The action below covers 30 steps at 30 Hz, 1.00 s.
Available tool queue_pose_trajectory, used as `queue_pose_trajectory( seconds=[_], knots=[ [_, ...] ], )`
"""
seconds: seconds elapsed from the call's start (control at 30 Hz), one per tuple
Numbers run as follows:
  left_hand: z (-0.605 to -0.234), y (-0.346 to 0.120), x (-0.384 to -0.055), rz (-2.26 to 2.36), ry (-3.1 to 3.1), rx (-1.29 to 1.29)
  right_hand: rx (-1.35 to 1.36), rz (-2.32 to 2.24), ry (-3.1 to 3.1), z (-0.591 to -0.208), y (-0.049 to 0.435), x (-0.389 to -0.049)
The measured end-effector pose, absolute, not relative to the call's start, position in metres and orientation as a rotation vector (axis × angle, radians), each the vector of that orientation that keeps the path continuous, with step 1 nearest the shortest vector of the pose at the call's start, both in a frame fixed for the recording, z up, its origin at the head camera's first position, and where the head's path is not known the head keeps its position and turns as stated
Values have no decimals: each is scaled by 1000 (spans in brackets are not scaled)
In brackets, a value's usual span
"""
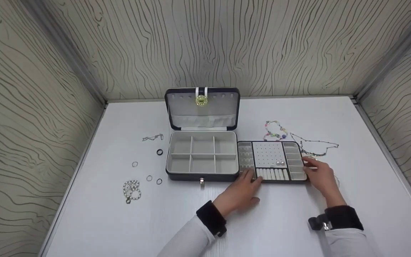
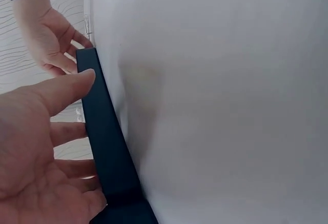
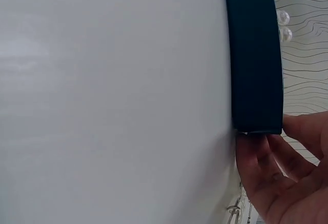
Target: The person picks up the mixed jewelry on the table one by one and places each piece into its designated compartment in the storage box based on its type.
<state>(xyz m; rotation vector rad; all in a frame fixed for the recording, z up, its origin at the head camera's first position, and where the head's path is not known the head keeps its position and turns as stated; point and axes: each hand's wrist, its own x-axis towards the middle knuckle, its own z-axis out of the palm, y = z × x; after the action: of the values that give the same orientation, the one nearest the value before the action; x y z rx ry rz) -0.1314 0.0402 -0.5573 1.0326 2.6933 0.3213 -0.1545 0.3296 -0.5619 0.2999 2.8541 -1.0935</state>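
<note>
A dark-rimmed jewelry tray with small compartments, ring rolls and a perforated panel lies on the table against the right side of an open jewelry box. Two pearl earrings sit on its panel. My left hand rests over the tray's front left corner, fingers extended onto it; in the left wrist view the thumb lies by the tray's dark front wall. At the right end, my right hand grips the tray, thumb near the upper edge and fingers at its end.
A gold ring-shaped ornament hangs in the box lid. Left of the box lie a chain, a black ring, several thin rings and a pearl strand. A colorful bead bracelet and a dark necklace lie behind the tray.
</note>
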Motion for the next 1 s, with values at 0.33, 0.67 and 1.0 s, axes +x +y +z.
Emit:
queue_pose_trajectory(
  seconds=[0.33,0.67,1.0],
  knots=[
    [-545,21,-139,574,2605,1115,344,-1147,2794,-563,335,-155],
    [-513,-36,-146,1016,2649,1082,350,-1199,2767,-566,334,-153],
    [-499,-128,-176,1236,2985,481,332,-1215,2799,-567,336,-152]
  ],
)
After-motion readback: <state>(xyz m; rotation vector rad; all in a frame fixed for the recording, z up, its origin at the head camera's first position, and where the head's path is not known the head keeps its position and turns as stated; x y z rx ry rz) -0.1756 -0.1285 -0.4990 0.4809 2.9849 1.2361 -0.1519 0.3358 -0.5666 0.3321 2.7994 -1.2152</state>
